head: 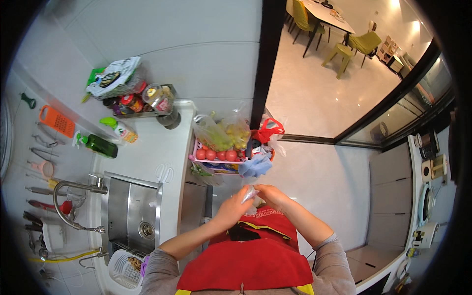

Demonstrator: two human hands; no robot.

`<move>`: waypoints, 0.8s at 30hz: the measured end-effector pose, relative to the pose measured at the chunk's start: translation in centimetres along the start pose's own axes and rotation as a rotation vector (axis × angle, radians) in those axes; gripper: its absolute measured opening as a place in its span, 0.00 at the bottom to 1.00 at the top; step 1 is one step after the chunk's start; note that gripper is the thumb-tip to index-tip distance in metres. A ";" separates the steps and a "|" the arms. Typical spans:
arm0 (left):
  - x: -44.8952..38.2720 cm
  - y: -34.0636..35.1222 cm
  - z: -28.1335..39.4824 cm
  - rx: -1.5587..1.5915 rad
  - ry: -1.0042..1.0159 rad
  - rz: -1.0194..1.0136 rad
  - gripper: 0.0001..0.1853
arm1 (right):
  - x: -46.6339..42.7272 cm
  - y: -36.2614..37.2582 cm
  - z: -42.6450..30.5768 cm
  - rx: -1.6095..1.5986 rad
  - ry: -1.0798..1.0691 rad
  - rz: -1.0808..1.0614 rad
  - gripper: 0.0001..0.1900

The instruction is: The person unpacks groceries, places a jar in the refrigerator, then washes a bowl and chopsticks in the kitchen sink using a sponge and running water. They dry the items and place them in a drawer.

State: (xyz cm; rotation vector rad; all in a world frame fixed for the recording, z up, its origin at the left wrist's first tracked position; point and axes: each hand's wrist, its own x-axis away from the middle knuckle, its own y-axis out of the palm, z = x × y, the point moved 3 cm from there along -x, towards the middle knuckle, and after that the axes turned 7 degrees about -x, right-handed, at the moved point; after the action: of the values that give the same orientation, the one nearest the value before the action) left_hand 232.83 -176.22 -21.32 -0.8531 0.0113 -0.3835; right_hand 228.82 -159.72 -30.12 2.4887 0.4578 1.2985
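Observation:
Both hands meet in front of the red apron (pixel 245 263). My left hand (pixel 233 207) has its fingers around a small crumpled clear plastic bag (pixel 250 194). My right hand (pixel 272 198) touches the bag's far side with bent fingers. What the bag contains is too small to make out, and part of it hides behind the hands. Just beyond them stands a pink-edged rack (pixel 221 161) with red tomatoes (pixel 210 154) and a clear bag of green grapes (pixel 238 136). A blue cloth or bag (pixel 255 165) hangs at its right end.
To the left is a steel sink (pixel 129 210) with a faucet (pixel 97 188). White scissors (pixel 165 173), a green soap bottle (pixel 101 146) and a jar rack (pixel 138 114) sit on the counter. A white basket (pixel 120 271) stands near my left arm. Grey cabinets (pixel 389 184) line the right.

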 end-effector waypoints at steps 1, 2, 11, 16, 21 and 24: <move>-0.6 0.6 -0.5 0.212 -0.172 -0.092 0.28 | 0.9 -0.4 -0.3 0.012 -0.096 -0.011 0.23; -1.6 1.6 -1.5 0.004 -0.006 -0.077 0.22 | 2.5 -0.5 -1.6 0.026 -0.206 -0.026 0.23; -11.0 8.3 1.7 0.024 0.476 -0.155 0.24 | 1.8 -9.7 -6.0 0.256 -0.316 -0.211 0.21; -18.4 11.7 3.0 -0.095 0.421 -0.096 0.29 | -1.6 -20.0 -10.4 0.511 -0.561 0.108 0.15; -27.7 16.6 -1.7 -0.466 0.396 -0.002 0.22 | -8.6 -31.6 -12.7 0.608 -0.604 0.625 0.11; -33.3 20.4 -4.2 -0.631 0.454 -0.174 0.11 | -12.1 -33.5 -13.9 0.641 -0.625 0.638 0.12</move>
State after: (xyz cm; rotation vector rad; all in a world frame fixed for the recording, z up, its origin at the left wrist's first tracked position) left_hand 207.80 -156.06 -43.83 -1.3757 0.5037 -0.7533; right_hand 205.96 -132.75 -44.82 3.5675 -0.1220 0.4602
